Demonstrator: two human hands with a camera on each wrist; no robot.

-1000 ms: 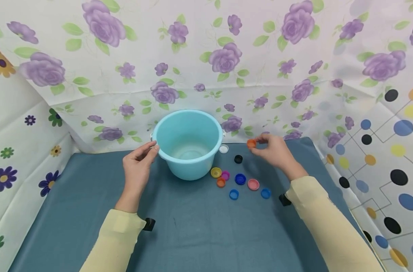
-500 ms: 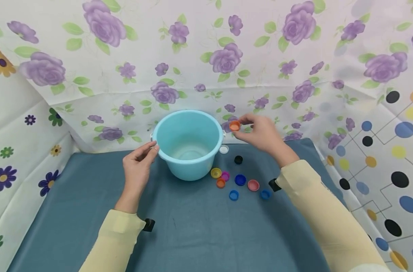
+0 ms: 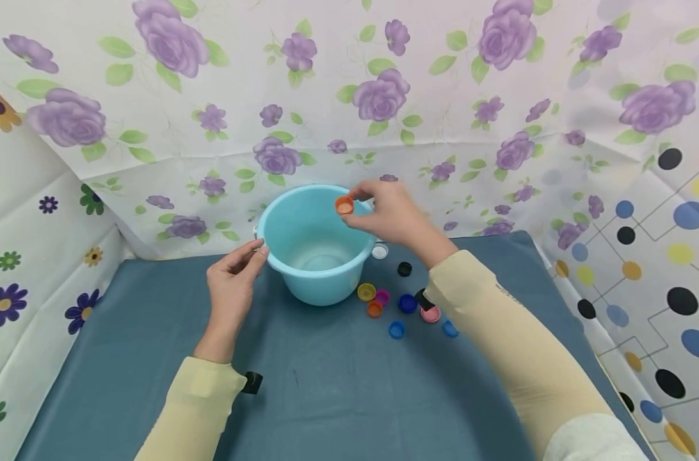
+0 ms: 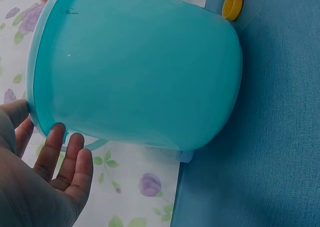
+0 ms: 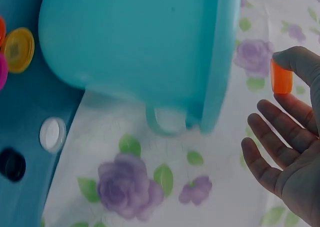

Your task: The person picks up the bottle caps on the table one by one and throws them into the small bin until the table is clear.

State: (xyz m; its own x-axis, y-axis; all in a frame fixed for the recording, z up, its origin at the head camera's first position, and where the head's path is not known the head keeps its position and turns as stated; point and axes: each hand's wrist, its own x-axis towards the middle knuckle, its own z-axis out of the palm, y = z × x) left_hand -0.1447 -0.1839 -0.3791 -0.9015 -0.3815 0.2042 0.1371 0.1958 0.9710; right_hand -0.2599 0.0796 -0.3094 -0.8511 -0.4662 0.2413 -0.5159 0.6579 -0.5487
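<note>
A light blue plastic bucket [image 3: 321,285] stands upright on the cloth near the back. My left hand [image 3: 232,282] pinches its rim on the left side; in the left wrist view the thumb lies at the rim [image 4: 31,82] and the other fingers spread beside the wall. Between thumb and forefinger, my right hand [image 3: 386,211] holds an orange bottle cap [image 3: 344,205] over the right part of the bucket's mouth. That cap [image 5: 281,78] appears edge-on in the right wrist view, the remaining fingers extended away from it. The bucket's inside shows only its bare bottom.
Several caps lie right of the bucket: yellow [image 3: 366,292], magenta [image 3: 382,297], orange [image 3: 375,309], dark blue [image 3: 408,303], pink [image 3: 431,314], white [image 3: 379,251] and black [image 3: 404,269] among them. Flowered sheeting [image 3: 326,83] rises behind the blue cloth [image 3: 326,384].
My right hand has carried the orange cap leftward and up from beyond the caps to over the bucket. The left hand stays at the rim.
</note>
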